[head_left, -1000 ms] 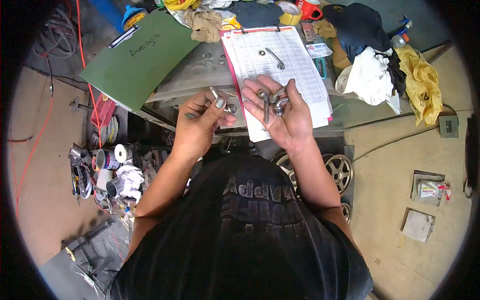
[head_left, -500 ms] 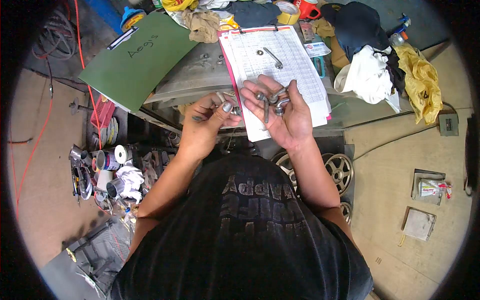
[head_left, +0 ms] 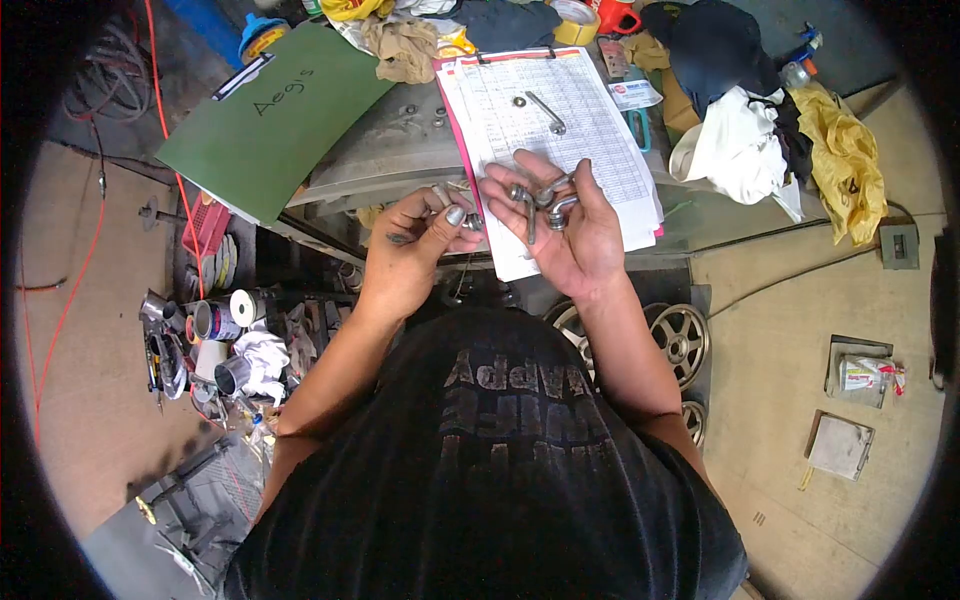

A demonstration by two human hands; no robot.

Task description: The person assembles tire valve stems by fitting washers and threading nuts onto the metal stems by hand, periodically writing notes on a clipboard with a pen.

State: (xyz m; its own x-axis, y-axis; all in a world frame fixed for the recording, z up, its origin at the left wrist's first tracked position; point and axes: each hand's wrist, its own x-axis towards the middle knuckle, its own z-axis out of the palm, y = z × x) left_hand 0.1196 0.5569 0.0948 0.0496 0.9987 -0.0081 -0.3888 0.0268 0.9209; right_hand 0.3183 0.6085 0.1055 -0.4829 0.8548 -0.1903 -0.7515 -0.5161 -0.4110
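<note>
My left hand (head_left: 415, 240) is closed, its thumb and fingers pinching a small metal bolt (head_left: 472, 221) with a nut or washer at its end. Palm up, my right hand (head_left: 570, 235) has its fingers partly spread and carries several bent metal bolts (head_left: 530, 212) with nuts on them. Beneath and beyond that hand lies a clipboard of printed sheets (head_left: 610, 155). On the sheets rest another bent bolt (head_left: 546, 113) and a small nut (head_left: 519, 101). A few more nuts (head_left: 438, 122) lie on the grey bench to the left of the clipboard.
A green folder (head_left: 280, 120) lies at the bench's left. Cloths, a yellow tape roll (head_left: 575, 24), a red mug (head_left: 617, 16), a dark cap (head_left: 710, 55) and a yellow bag (head_left: 832, 170) line the back and right. Cans (head_left: 213, 320) stand at lower left.
My left hand has turned slightly and moved a little to the right with the bolt, nearer my right hand. The right hand has hardly moved.
</note>
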